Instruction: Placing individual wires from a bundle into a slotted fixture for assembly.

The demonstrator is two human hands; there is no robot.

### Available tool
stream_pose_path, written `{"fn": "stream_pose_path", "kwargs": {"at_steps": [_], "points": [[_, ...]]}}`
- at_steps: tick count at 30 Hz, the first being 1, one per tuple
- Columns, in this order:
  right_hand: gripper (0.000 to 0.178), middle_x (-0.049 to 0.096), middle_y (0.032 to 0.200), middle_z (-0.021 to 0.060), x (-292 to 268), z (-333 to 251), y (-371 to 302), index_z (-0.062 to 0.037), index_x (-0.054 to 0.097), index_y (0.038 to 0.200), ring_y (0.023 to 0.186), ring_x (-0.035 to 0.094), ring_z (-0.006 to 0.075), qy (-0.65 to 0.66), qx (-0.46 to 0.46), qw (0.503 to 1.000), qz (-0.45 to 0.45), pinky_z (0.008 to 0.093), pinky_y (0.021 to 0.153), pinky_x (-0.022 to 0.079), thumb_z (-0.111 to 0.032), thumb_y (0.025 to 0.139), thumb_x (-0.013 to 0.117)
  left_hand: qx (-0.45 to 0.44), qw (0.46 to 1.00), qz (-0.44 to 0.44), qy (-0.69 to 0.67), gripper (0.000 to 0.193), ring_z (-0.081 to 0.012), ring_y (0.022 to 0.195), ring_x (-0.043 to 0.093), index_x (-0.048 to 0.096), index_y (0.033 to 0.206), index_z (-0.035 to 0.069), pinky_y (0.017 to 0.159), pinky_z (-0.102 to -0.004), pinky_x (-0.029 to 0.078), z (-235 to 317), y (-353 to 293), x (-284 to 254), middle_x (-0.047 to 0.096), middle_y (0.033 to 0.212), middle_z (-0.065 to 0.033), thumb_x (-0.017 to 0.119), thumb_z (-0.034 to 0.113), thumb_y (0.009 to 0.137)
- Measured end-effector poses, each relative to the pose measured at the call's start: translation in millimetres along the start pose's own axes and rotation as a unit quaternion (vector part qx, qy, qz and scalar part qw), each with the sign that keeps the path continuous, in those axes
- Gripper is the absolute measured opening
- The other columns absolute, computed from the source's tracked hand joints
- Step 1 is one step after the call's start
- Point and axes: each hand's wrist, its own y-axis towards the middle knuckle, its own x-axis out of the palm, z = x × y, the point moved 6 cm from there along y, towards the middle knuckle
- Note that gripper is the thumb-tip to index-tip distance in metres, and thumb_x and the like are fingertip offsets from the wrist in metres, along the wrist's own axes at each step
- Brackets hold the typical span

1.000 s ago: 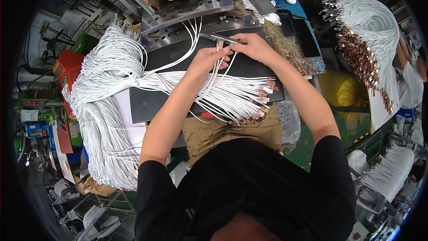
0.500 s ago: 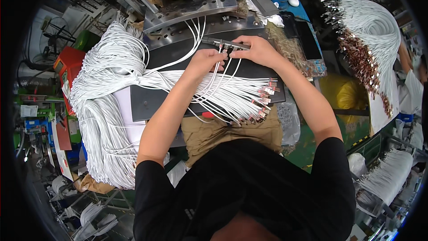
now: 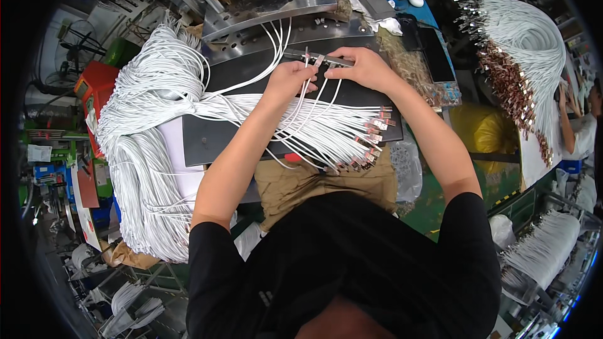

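My left hand (image 3: 293, 80) is closed in a pinch on a white cable (image 3: 304, 95), whose connector end points up past the fingertips. Just right of it, my right hand (image 3: 363, 68) grips the right end of a narrow metal bar (image 3: 333, 60) between thumb and fingers. Small connector ends sit along the bar, too small to make out clearly. Below both hands, a fanned bundle of white cables (image 3: 314, 127) lies across the black work surface (image 3: 196, 144). Metal USB-type plugs (image 3: 374, 135) with reddish-brown parts tip the bundle at the right.
A steel press frame (image 3: 270, 16) stands behind the bar. Thick white cable coils (image 3: 147, 94) hang at the left, beside a red machine (image 3: 95, 97). More cables (image 3: 521, 37) lie at the right, near a co-worker's arm (image 3: 568, 129). A phone-like black slab (image 3: 438, 56) rests right of the press.
My left hand has shifted slightly left and the cable end now stands up above its fingers. The dark piece between the hands no longer shows. My right hand stays on the bar.
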Motion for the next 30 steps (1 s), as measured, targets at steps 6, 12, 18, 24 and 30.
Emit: {"fn": "stream_pose_path", "kwargs": {"at_steps": [6, 12, 18, 24, 30], "points": [[0.055, 0.074, 0.097, 0.011, -10.5, 0.0, 0.9, -0.007, 0.071, 0.115, 0.085, 0.068, 0.0209, -0.028, -0.004, 0.993, 0.114, 0.0322, 0.079, 0.051, -0.045, 0.076, 0.081, 0.008, 1.0, 0.02, -0.019, 0.018, -0.0141, 0.072, 0.066, 0.066, 0.094, 0.0, 0.066, -0.0252, 0.052, -0.2, 1.3, -1.9, 0.067, 0.086, -0.0066, 0.068, 0.018, 0.091], [0.058, 0.073, 0.098, 0.0132, -2.8, 11.0, 5.0, -0.0049, 0.07, 0.116, 0.087, 0.069, 0.0216, 0.01, 0.005, 0.999, 0.04, 0.0324, 0.081, 0.051, -0.045, 0.075, 0.082, 0.006, 0.999, 0.023, -0.023, 0.02, -0.0136, 0.069, 0.065, 0.066, 0.094, 0.0, 0.066, -0.0251, 0.051, 0.1, -3.0, 0.7, 0.067, 0.085, -0.0063, 0.069, 0.019, 0.091], [0.06, 0.073, 0.097, 0.0142, -6.0, 8.2, 6.1, -0.0012, 0.069, 0.115, 0.088, 0.069, 0.0212, 0.023, 0.0, 0.998, 0.059, 0.0322, 0.079, 0.052, -0.044, 0.075, 0.082, 0.014, 0.998, 0.053, 0.038, 0.021, -0.0086, 0.065, 0.06, 0.067, 0.088, 0.005, 0.063, -0.0224, 0.047, 8.0, -5.9, -26.7, 0.066, 0.08, -0.0014, 0.068, 0.025, 0.091], [0.055, 0.074, 0.092, 0.0107, -4.5, 2.2, 4.6, -0.0019, 0.07, 0.112, 0.083, 0.069, 0.0198, 0.019, -0.004, 0.999, 0.038, 0.0312, 0.076, 0.052, -0.043, 0.077, 0.081, 0.002, 0.989, -0.033, 0.147, 0.021, -0.0079, 0.062, 0.058, 0.067, 0.082, 0.004, 0.057, -0.022, 0.043, 4.6, -8.3, -35.7, 0.065, 0.072, -0.002, 0.069, 0.024, 0.09], [0.051, 0.074, 0.089, 0.0098, -0.8, -18.1, -4.6, -0.003, 0.07, 0.11, 0.076, 0.07, 0.0208, 0.007, -0.001, 1.0, -0.03, 0.0321, 0.074, 0.053, -0.041, 0.078, 0.081, 0.019, 0.988, -0.017, 0.153, 0.024, -0.0091, 0.062, 0.059, 0.069, 0.083, 0.004, 0.059, -0.0234, 0.044, 7.9, -16.1, -24.4, 0.065, 0.07, -0.001, 0.067, 0.026, 0.092]]}}
